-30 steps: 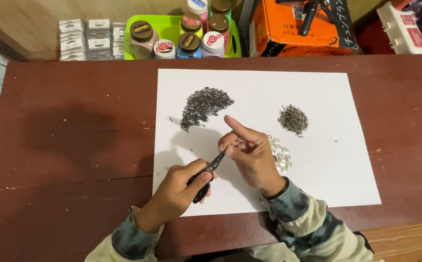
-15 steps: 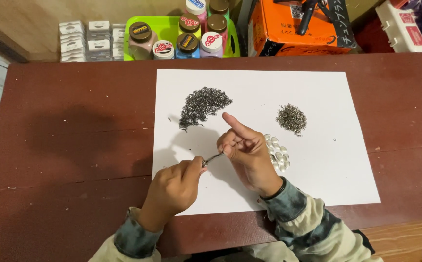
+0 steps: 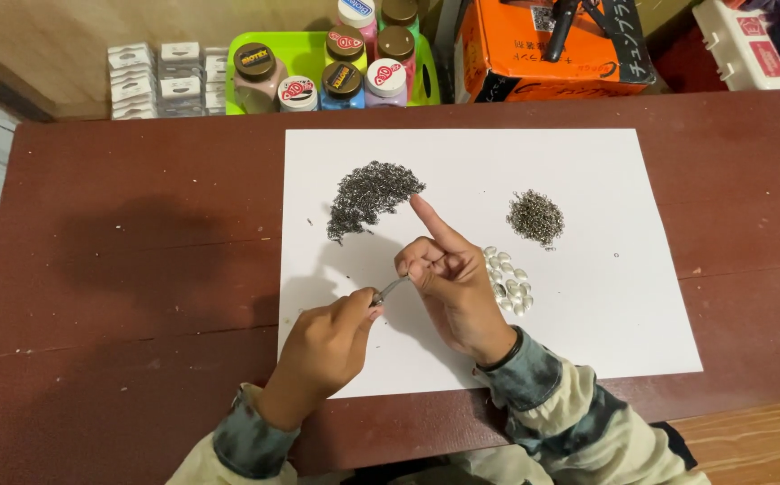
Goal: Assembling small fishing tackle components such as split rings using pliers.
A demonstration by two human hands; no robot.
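Head view, looking down on a dark red-brown table with a white paper sheet laid at its centre. The left hand, at 7 o'clock on the sheet, is closed in a pinch around a thin metal tool, probably tweezers, whose tip points toward 2 o'clock. The right hand, at 6 o'clock on the sheet, is mostly curled, with the index finger extended toward 11 o'clock; its thumb and remaining fingers meet just at the tool's tip. Whether a small piece is held between them cannot be told, since it is too small to resolve.

A large heap of dark metal bits lies at 11 o'clock of the right hand, its edge near the raised fingertip. A smaller heap of dark bits lies at 2 o'clock, well apart. A cluster of pale beads lies just beside the right hand at 3 o'clock.

Judged step: fine joining or fitting of a tiny part at the tool tip, held clear of the sheet. The next move would call for a steady pinch and close alignment of tip and fingers.

At 12 o'clock beyond the table, a green tray holds capped jars; an orange box stands at 1 o'clock.
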